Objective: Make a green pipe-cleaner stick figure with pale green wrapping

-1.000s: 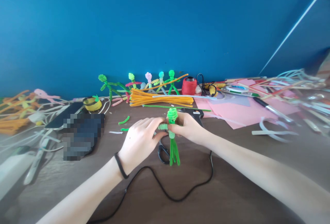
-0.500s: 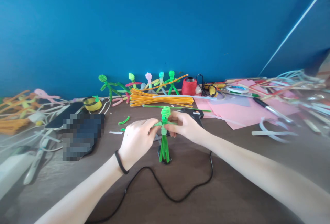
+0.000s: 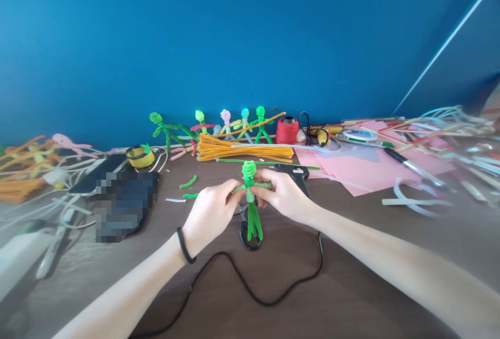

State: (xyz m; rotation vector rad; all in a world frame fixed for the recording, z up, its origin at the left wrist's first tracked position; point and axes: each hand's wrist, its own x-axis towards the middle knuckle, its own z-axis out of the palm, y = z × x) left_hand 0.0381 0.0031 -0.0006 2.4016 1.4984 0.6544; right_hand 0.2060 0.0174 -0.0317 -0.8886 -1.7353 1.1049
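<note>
Between my two hands, above the table, I hold a green pipe-cleaner figure (image 3: 249, 170) upright, its head a coiled ball and its legs several loose stems hanging down. My left hand (image 3: 209, 209) pinches the figure at its left arm, close to the body. On the other side my right hand (image 3: 284, 193) grips it near the chest and right arm, some of its fingers hidden behind. Scissors (image 3: 250, 240) with black handles lie on the table beneath the legs, partly covered by them. Just behind my right hand rests a black glue gun (image 3: 299, 173).
A bundle of orange pipe cleaners (image 3: 242, 148) lies behind my hands, finished figures (image 3: 162, 129) along the wall. Red thread spool (image 3: 286, 132) and pink paper (image 3: 351, 172) are at right, a dark phone-like item (image 3: 128, 206) at left. A black cord (image 3: 265, 303) curves across the front.
The figure has tilted slightly, its head shifting a little left and its legs swinging right, uncovering more of the scissors. Both hands keep their hold on it.
</note>
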